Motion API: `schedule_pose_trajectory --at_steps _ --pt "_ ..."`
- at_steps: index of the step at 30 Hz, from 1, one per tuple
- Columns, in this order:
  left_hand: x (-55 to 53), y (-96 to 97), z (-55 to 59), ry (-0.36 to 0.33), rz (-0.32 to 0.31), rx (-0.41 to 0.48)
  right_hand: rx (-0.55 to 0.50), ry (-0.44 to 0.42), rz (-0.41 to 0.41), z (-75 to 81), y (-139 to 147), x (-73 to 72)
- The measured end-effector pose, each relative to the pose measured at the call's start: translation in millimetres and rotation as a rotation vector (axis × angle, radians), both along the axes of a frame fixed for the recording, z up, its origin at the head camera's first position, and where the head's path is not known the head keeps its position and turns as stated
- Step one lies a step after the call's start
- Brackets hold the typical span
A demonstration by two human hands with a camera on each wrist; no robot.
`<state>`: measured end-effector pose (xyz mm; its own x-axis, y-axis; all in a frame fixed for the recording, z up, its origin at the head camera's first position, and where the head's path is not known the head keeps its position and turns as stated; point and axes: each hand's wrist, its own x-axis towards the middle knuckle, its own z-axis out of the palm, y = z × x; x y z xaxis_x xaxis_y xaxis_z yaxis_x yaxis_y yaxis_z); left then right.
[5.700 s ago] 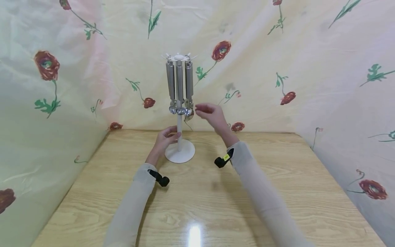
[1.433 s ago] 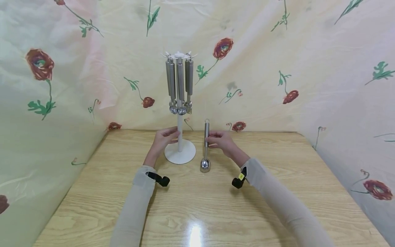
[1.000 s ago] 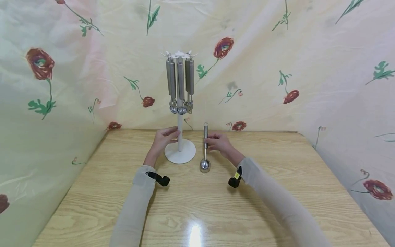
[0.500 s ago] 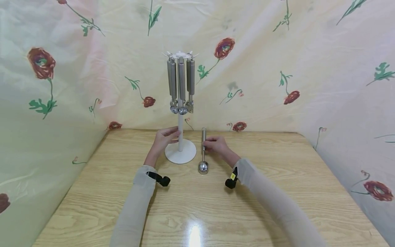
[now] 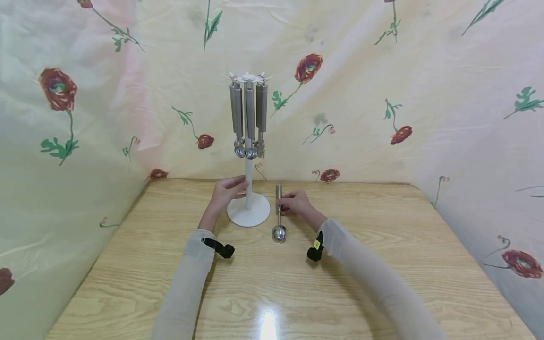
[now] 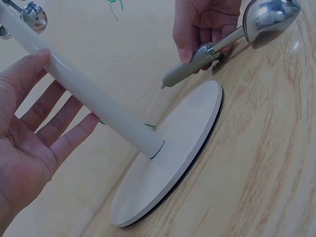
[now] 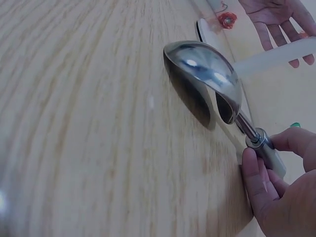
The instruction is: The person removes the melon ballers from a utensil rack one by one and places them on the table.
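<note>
My right hand [image 5: 295, 202] pinches the dark metal handle of a shiny ice cream scoop [image 5: 279, 233], thumb on one side and fingers on the other. In the right wrist view the scoop's rounded bowl [image 7: 207, 69] is low over the wooden table, its hollow side facing down. A white utensil stand [image 5: 249, 182] stands upright just left of it, on a round base. My left hand [image 5: 226, 192] holds the stand's pole low down, its thumb in front and its fairly straight fingers behind, as the left wrist view also shows.
Several metal utensils [image 5: 250, 111] with dark grey handles hang from hooks at the stand's top. The pale wooden table [image 5: 255, 278] reaches back to a flowered cloth [image 5: 348, 94], which also hangs along both sides.
Several seconds ago the scoop hung on the stand's right side. Since then my right hand has taken it off and brought it down, lately leftward and lower. My left hand stays on the pole.
</note>
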<state>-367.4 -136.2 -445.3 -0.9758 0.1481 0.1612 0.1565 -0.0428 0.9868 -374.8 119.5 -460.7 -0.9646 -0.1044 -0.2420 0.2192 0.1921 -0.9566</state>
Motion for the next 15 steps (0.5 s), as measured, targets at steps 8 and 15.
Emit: schedule_pose_trajectory --at_steps 8,15 --pt "-0.4 0.4 -1.6 0.006 -0.003 0.003 0.064 0.028 -0.012 -2.6 -4.9 -0.4" --pt "-0.8 0.2 -0.6 -0.02 0.004 0.003 0.146 0.078 -0.036 -4.8 -9.4 1.1"
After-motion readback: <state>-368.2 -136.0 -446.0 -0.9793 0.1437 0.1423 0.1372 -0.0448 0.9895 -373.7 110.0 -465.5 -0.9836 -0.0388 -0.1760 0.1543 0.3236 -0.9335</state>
